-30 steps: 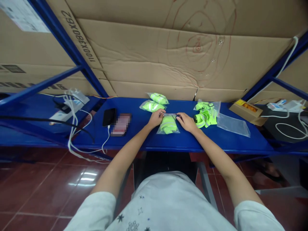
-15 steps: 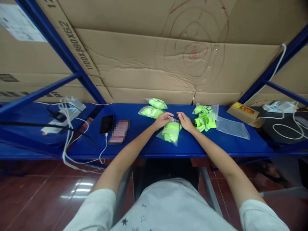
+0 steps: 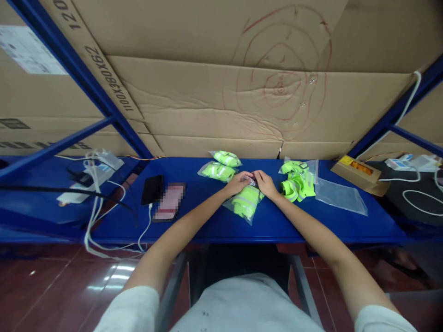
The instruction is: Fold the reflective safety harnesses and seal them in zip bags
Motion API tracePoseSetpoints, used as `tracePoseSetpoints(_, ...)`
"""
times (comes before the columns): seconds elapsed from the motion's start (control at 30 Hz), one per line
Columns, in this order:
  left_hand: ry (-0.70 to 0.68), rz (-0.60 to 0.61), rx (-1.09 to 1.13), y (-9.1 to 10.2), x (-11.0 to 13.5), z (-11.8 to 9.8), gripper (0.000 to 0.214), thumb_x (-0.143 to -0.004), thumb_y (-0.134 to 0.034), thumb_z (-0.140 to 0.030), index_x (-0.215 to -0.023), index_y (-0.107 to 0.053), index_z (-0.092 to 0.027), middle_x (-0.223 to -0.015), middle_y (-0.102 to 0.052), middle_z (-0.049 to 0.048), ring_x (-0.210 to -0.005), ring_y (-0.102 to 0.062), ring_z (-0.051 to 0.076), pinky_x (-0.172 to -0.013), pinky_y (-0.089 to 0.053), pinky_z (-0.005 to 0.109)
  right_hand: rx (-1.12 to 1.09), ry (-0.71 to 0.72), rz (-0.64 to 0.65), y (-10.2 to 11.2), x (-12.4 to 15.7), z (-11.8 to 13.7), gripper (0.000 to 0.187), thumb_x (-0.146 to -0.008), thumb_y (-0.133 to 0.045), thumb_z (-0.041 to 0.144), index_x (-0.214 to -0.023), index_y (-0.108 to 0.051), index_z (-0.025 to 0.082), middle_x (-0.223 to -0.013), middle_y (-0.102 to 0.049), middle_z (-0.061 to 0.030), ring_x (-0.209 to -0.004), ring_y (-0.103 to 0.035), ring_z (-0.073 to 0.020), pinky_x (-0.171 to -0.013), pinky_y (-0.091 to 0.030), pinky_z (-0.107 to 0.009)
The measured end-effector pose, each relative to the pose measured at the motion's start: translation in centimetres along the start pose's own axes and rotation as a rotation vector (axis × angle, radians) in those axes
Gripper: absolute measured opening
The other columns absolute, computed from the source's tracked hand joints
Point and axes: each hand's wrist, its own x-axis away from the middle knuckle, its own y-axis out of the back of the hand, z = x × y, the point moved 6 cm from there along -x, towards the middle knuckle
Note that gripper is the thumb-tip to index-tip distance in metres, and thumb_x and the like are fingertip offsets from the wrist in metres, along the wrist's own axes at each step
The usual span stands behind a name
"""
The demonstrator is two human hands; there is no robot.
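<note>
Nearest you on the blue metal shelf (image 3: pixel 221 228) lies a clear plastic zip bag (image 3: pixel 246 204) with a folded neon-green reflective strap inside. Your left hand (image 3: pixel 238 182) and right hand (image 3: pixel 265 182) pinch its top edge, fingertips close together. To the right, loose neon-green straps (image 3: pixel 298 184) lie half on one empty clear bag (image 3: pixel 341 196). Farther back sit two filled clear bags (image 3: pixel 217 171), each holding a green strap.

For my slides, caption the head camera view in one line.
Left hand and right hand pinch the top of a clear bag of neon-yellow reflective bands at a blue shelf.
</note>
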Motion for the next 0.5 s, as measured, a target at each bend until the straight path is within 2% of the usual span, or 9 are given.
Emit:
tracePoseSetpoints(0.1,0.058,-0.123,0.018,1.5,3.7,-0.8,0.046,-0.101,-0.062,-0.041,-0.14,-0.057,-0.017,-0.139,-0.061,0.0135,-0.121,-0.064,0.026,-0.104,-0.057,0.05,0.023,0.054,0.022,2.4,2.8,1.8,0.045,-0.108,-0.045,0.046,-0.138,-0.059,0.016,-0.139,-0.061,-0.0154,-0.131,-0.06,-0.0251,-0.117,-0.047,-0.051)
tracePoseSetpoints(0.17,0.1,-0.155,0.009,2.9,7.5,-1.8,0.048,-0.101,-0.06,-0.039,-0.145,-0.053,-0.021,-0.151,-0.054,0.0158,-0.133,-0.059,0.028,-0.112,-0.052,0.049,0.04,0.108,0.101,5.0,5.8,2.9,0.05,-0.106,-0.046,0.051,-0.143,-0.056,0.02,-0.147,-0.057,-0.0148,-0.143,-0.051,-0.0272,-0.125,-0.04,-0.052)
tracePoseSetpoints(0.23,0.14,-0.153,-0.011,4.6,12.1,-3.3,0.053,-0.098,-0.063,-0.042,-0.147,-0.051,-0.026,-0.157,-0.049,0.0132,-0.14,-0.054,0.028,-0.116,-0.049,0.048,0.053,0.139,0.214,8.0,9.5,3.5,0.051,-0.101,-0.055,0.055,-0.144,-0.057,0.028,-0.148,-0.058,-0.01,-0.143,-0.053,-0.0275,-0.124,-0.043,-0.051)
tracePoseSetpoints(0.27,0.164,-0.157,-0.027,5.5,14.5,-4.0,0.052,-0.097,-0.062,-0.044,-0.145,-0.053,-0.027,-0.155,-0.052,0.0116,-0.138,-0.056,0.028,-0.117,-0.048,0.049,0.061,0.134,0.259,9.5,11.3,3.6,0.05,-0.099,-0.059,0.055,-0.143,-0.059,0.03,-0.146,-0.061,-0.009,-0.14,-0.056,-0.0279,-0.122,-0.046,-0.05)
tracePoseSetpoints(0.37,0.247,-0.153,-0.082,8.3,20.5,-6.3,0.044,-0.096,-0.062,-0.046,-0.136,-0.061,-0.029,-0.143,-0.061,0.0084,-0.13,-0.061,0.027,-0.116,-0.049,0.048,0.156,0.025,0.337,12.9,15.7,2.6,0.045,-0.101,-0.055,0.051,-0.143,-0.059,0.033,-0.143,-0.063,-0.0082,-0.13,-0.065,-0.0266,-0.113,-0.056,-0.047)
tracePoseSetpoints(0.43,0.32,-0.172,-0.179,9.9,22.8,-7.2,0.038,-0.096,-0.058,-0.05,-0.128,-0.066,-0.032,-0.138,-0.065,0.0058,-0.122,-0.065,0.026,-0.111,-0.053,0.044,0.211,0.003,0.345,13.8,17.3,2.3,0.046,-0.101,-0.056,0.05,-0.145,-0.058,0.035,-0.145,-0.062,-0.0075,-0.132,-0.063,-0.0279,-0.113,-0.055,-0.05)
tracePoseSetpoints(0.5,0.326,-0.163,-0.249,10.6,23.3,-7.7,0.034,-0.096,-0.055,-0.052,-0.121,-0.07,-0.034,-0.131,-0.069,0.0041,-0.121,-0.065,0.027,-0.11,-0.053,0.044,0.207,0.011,0.318,13.8,17.7,2.5,0.047,-0.101,-0.057,0.048,-0.146,-0.057,0.037,-0.146,-0.062,-0.0065,-0.135,-0.061,-0.0282,-0.115,-0.053,-0.05)
